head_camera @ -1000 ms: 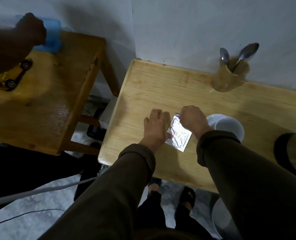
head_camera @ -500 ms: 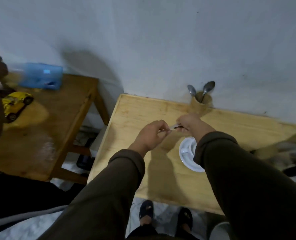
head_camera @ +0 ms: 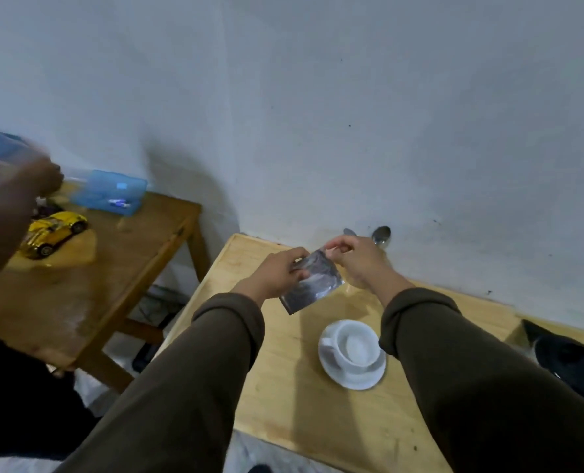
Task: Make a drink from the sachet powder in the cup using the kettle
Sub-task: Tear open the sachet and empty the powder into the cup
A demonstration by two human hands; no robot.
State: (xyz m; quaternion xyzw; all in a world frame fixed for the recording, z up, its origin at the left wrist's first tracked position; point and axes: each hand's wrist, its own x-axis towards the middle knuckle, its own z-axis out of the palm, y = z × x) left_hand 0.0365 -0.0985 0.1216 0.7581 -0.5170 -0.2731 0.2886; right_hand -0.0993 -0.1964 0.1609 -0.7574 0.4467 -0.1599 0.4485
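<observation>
A silver foil sachet (head_camera: 312, 285) is held up in the air above the light wooden table (head_camera: 283, 397). My left hand (head_camera: 277, 273) pinches its left side and my right hand (head_camera: 355, 259) pinches its top right corner. Below them a white cup (head_camera: 353, 346) stands on a white saucer (head_camera: 355, 378), and the cup looks empty. A dark kettle (head_camera: 570, 363) sits at the right edge of the table, partly cut off by the frame.
Spoons (head_camera: 381, 235) stick up from a holder behind my right hand, against the grey wall. To the left stands a darker wooden table (head_camera: 113, 268) with a yellow toy car (head_camera: 53, 230) and a blue box (head_camera: 111, 192). Another person's hand (head_camera: 17, 186) moves over it.
Both hands lifted the sachet off the table and now hold it in the air. The view tilted up towards the wall. The other person's hand shifted near the blue box.
</observation>
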